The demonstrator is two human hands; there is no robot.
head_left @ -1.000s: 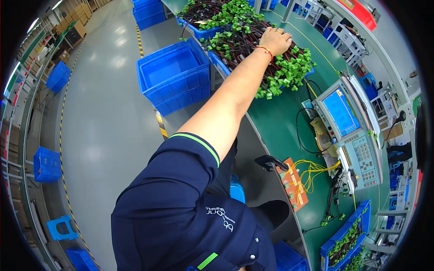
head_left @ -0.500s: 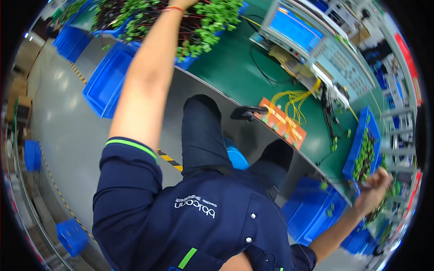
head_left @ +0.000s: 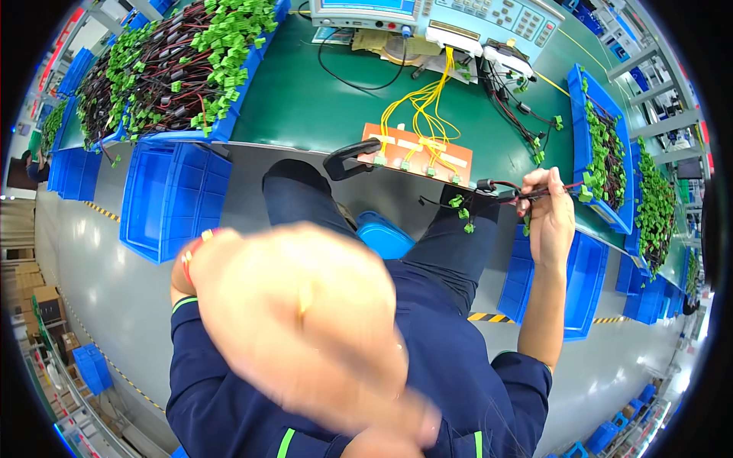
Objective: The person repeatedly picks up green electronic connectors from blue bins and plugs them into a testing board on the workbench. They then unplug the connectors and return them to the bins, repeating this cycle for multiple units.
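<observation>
My right hand (head_left: 547, 210) is closed on a small bunch of cables (head_left: 496, 192), dark and red wires with black cylinders and green connectors. The bunch hangs out to the left, past the bench's front edge. My left hand (head_left: 305, 320) is raised very close to the camera and smeared by motion, so its fingers cannot be made out. Near the right hand lies an orange test board (head_left: 416, 153) with green sockets along its front. Yellow wires (head_left: 427, 103) run from it to a light blue bench instrument (head_left: 489, 21). A black handle (head_left: 351, 159) sticks out at the board's left end.
Blue bins heaped with cables (head_left: 179, 72) fill the left of the green bench (head_left: 294, 99). On the right stands a blue tray (head_left: 578, 114) of cables. Open blue crates (head_left: 172, 195) sit below the bench edge on both sides. Loose dark leads (head_left: 527, 126) trail across the top.
My left hand has come back from the cable bins at the far left to close before the camera. My right hand has moved left from the right-hand tray and now holds cables. The view has turned.
</observation>
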